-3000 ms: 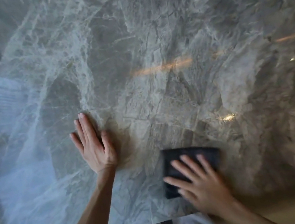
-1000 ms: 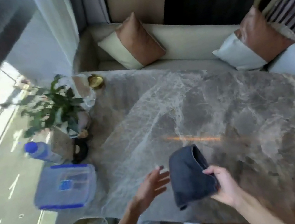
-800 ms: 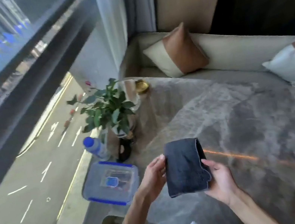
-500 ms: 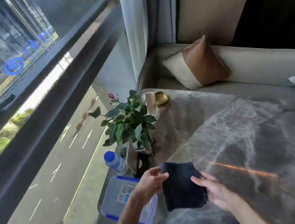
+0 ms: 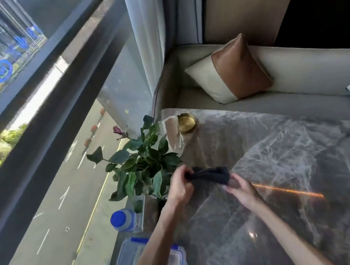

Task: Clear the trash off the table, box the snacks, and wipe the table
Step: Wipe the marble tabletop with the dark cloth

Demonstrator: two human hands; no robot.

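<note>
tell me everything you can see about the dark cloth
The cloth is dark navy, nearly black, and looks like soft, thick fabric. It is bunched and folded into a crumpled strip, held in the air just above the marble table, next to the plant. The left hand pinches its left end and the right hand grips its right end. Nothing else touches it.

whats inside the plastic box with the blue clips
The plastic box sits closed at the table's left edge. Its clear lid is blurred and the left arm crosses it, so its contents cannot be made out.
</note>
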